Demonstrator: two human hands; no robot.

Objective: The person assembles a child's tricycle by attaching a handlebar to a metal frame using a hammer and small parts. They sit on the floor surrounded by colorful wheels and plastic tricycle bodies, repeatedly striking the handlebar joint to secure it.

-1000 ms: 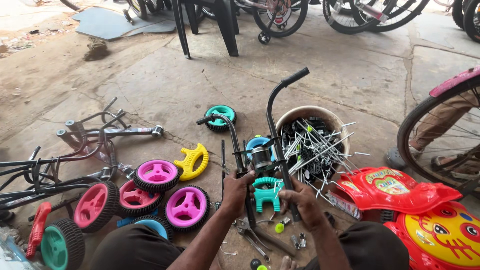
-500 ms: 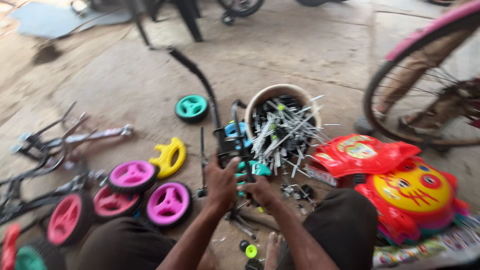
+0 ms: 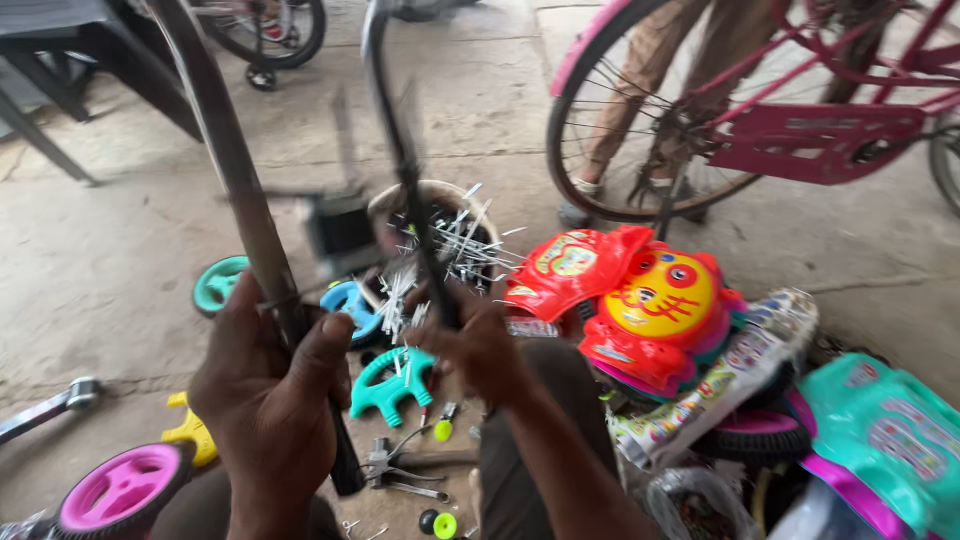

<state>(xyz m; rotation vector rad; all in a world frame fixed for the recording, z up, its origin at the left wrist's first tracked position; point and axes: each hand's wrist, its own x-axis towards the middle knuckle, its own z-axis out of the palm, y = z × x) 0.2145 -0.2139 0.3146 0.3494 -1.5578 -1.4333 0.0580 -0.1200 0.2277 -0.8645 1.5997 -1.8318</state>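
Observation:
My left hand (image 3: 268, 385) grips one black bar of a small bicycle handlebar (image 3: 232, 170), held upright in front of me. My right hand (image 3: 478, 345) grips the other, blurred bar (image 3: 400, 140). Between the bars the stem part (image 3: 342, 232) is smeared by motion. Under my hands lie a teal plastic piece (image 3: 392, 382), a blue part (image 3: 350, 305), pliers (image 3: 400, 470) and a small screwdriver (image 3: 440, 425) on the concrete floor.
A white bucket (image 3: 425, 200) full of metal spokes stands ahead. Pink (image 3: 125, 487) and teal (image 3: 218, 283) training wheels and a yellow piece (image 3: 190, 432) lie left. Red-yellow toy covers (image 3: 640, 300) and wrapped parts pile right. Behind a pink bicycle (image 3: 800, 130) stand a person's legs (image 3: 640, 110).
The handlebar has been lifted and tilted up close to the camera. My view has swung right and nearer to the floor, and both hands have kept their grip.

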